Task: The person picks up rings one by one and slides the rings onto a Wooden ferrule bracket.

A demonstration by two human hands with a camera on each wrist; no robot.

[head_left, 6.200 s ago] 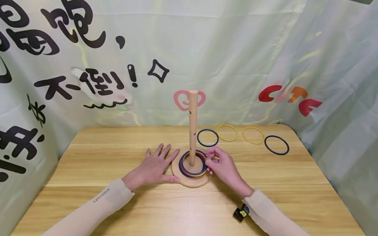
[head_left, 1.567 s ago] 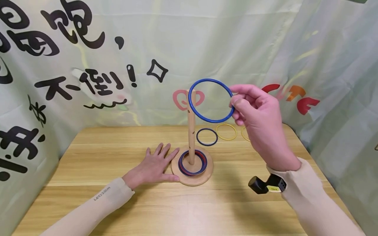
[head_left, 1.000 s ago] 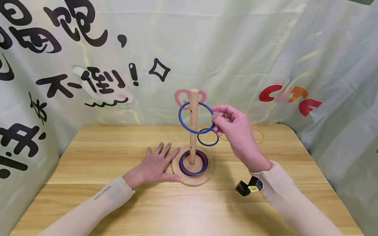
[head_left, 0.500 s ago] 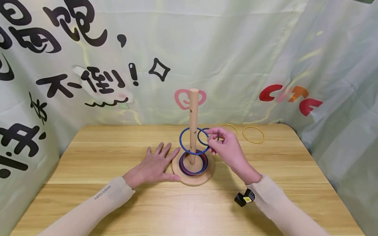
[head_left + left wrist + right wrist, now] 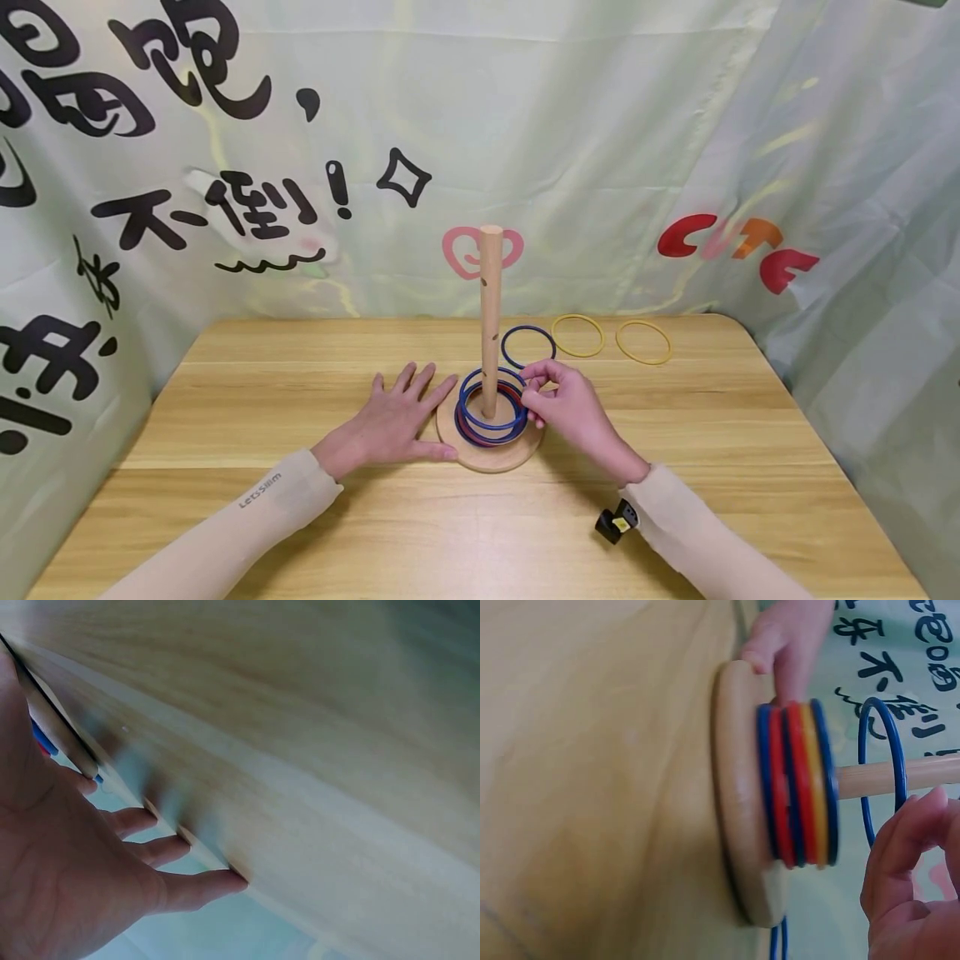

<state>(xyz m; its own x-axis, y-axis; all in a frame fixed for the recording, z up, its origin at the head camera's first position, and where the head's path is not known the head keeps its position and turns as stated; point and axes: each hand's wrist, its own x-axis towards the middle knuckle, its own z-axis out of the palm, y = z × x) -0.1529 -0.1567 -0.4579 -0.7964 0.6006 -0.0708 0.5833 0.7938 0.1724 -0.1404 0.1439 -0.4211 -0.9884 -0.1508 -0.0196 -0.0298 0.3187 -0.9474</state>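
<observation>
Blue: pinched ring [image 5: 898, 742] around peg [image 5: 491, 317] in right grip [image 5: 566, 404]; looked light, stiff, best held by rim. Spread left grip [image 5: 386, 425] against base [image 5: 491, 460].

Bench [image 5: 480, 542] viewed from the head and both wrists.
It is faced forward and down from above; the left hand [image 5: 79, 847] is framed close, aslant; the peg [image 5: 926, 773], shown sideways and near from the right wrist, is shared with the head view.

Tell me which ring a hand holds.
The blue ring around the peg, pinched by the right hand above the stack; the others rest stacked or on the table.
</observation>
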